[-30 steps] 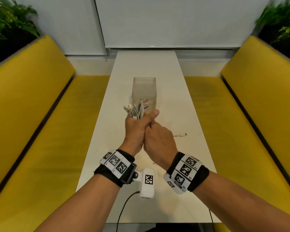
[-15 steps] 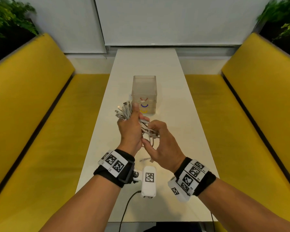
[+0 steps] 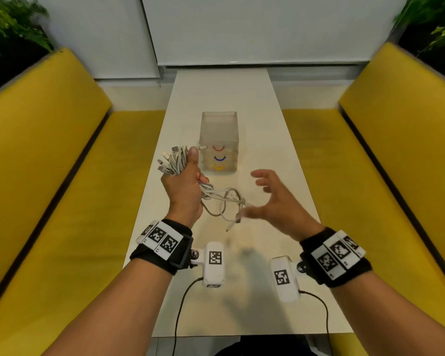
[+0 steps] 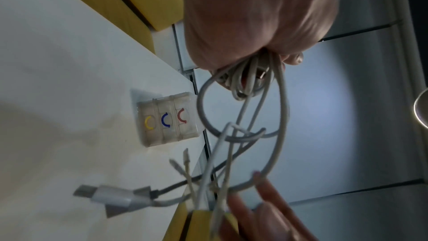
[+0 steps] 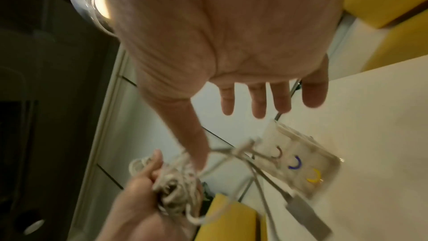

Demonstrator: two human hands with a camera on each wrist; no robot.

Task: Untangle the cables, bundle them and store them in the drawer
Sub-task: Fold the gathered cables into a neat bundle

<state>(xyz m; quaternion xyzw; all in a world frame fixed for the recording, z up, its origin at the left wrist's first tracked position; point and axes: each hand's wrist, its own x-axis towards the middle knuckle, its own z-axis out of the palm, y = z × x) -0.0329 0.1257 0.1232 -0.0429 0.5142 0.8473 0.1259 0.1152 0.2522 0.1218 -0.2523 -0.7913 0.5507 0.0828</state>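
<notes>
My left hand [image 3: 188, 181] grips a coiled bundle of white cables [image 3: 174, 161] above the white table [image 3: 221, 93]; plug ends stick out at its top. Loose loops [image 3: 225, 201] trail from the fist toward my right hand [image 3: 265, 199], which hovers with fingers spread and holds nothing. In the right wrist view its thumb [image 5: 194, 140] lies against the loose strands, beside the bundle [image 5: 176, 186]. The left wrist view shows the loops [image 4: 243, 113] hanging under the left hand [image 4: 254, 16] and a USB plug [image 4: 111, 195]. The clear drawer unit [image 3: 219, 129], with red, blue and yellow handles, stands just beyond, drawers closed.
Yellow benches [image 3: 49, 150] [image 3: 396, 150] run along both sides of the narrow table. Black leads [image 3: 180, 309] hang from the wrist cameras over the near table edge. Plants [image 3: 13, 24] stand in the far corners.
My hands were pressed together around the bundle. The right hand has let go, opened and moved right. The left hand shifted left, and loose cable loops now hang from it.
</notes>
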